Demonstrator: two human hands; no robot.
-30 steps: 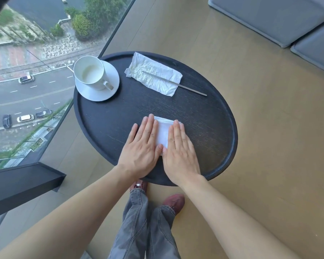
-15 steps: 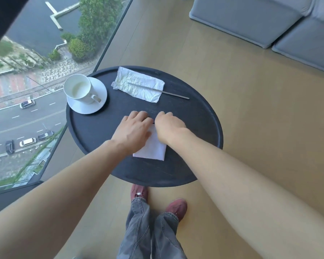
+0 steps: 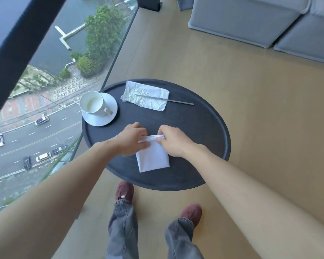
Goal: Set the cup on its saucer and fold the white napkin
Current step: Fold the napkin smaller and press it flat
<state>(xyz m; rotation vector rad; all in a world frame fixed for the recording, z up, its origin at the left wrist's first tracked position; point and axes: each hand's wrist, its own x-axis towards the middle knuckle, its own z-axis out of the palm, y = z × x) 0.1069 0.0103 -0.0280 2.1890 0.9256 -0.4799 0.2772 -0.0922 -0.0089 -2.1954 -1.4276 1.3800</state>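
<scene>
A white cup (image 3: pixel 91 103) stands upright on its white saucer (image 3: pixel 108 116) at the left of the round black table (image 3: pixel 204 131). The white napkin (image 3: pixel 152 158) lies folded in a small rectangle near the table's front edge. My left hand (image 3: pixel 131 139) and my right hand (image 3: pixel 171 141) each pinch its far edge, which is lifted off the table and curls toward me. The napkin's near part lies flat.
A crumpled white wrapper (image 3: pixel 145 95) with a thin metal stick (image 3: pixel 173 100) across it lies at the table's back. A glass wall runs along the left, a grey sofa (image 3: pixel 260 21) stands at the back right. My legs and red shoes are below the table.
My hands went from pressing flat on the napkin to gripping its far edge and raising it. The camera has risen and pulled back.
</scene>
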